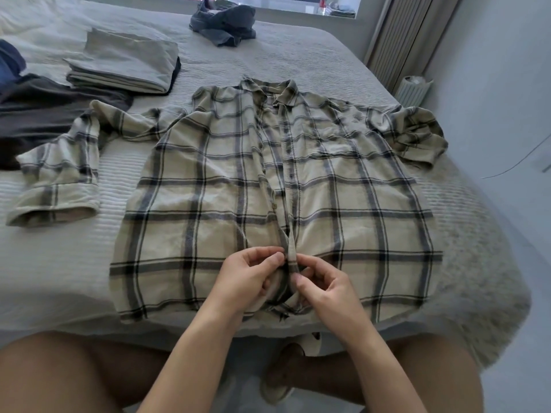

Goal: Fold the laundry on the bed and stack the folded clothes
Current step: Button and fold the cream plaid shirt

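Note:
A beige plaid shirt [208, 186] lies flat and face up on the bed [53, 257], collar away from me, both sleeves spread out to the sides. My left hand [247, 278] pinches the shirt's front placket near the hem from the left. My right hand [325, 289] pinches the same placket from the right, fingers curled on the fabric. A stack of folded grey clothes [125, 64] sits at the back left.
Dark unfolded garments [44, 114] lie at the left edge, with blue cloth [9, 64] behind them. A crumpled dark grey garment [226, 25] rests at the far end. The bed's right edge drops to the floor beside a white ribbed bin [414, 87].

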